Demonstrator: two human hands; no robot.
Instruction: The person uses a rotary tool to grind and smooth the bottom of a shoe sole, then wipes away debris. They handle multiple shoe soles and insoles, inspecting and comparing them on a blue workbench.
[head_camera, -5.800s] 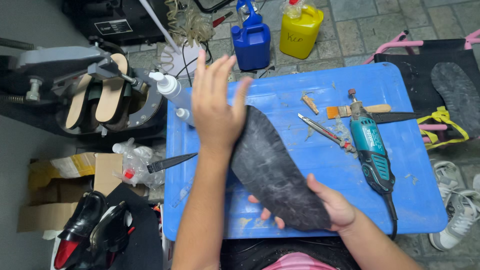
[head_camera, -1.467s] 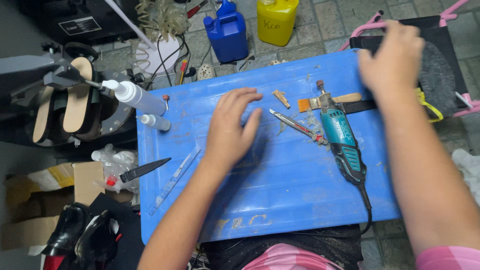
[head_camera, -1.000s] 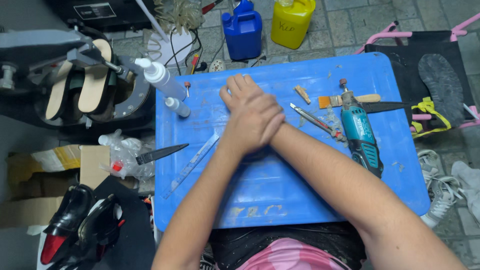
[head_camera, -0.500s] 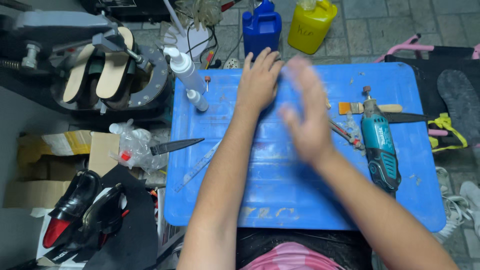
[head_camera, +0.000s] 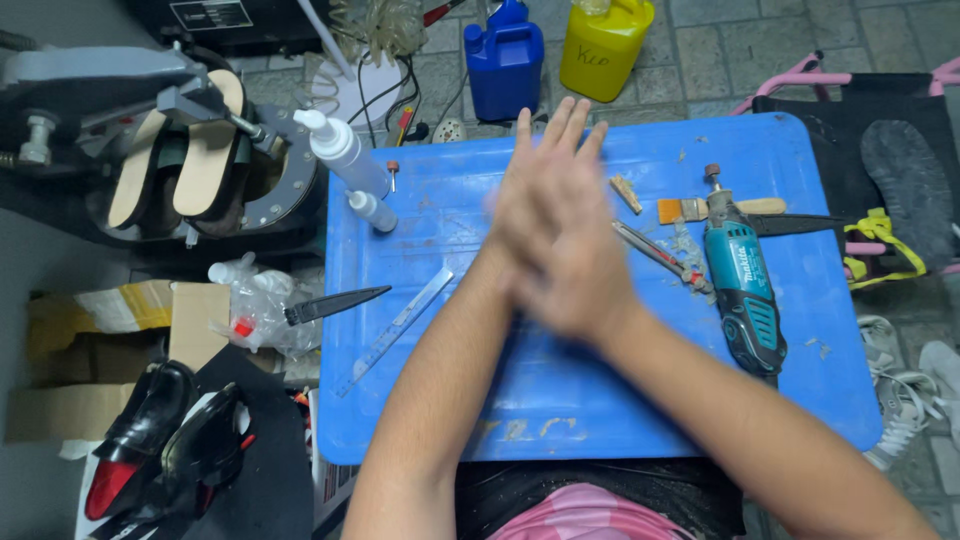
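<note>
Head view: my left hand (head_camera: 548, 170) and right hand (head_camera: 570, 270) lie flat, one over the other, above the blue tray (head_camera: 560, 400), fingers straight and pressed together, gripping nothing. Right of them on the tray rests the teal rotary tool (head_camera: 742, 290); left lies the clear ruler (head_camera: 395, 330).
</note>
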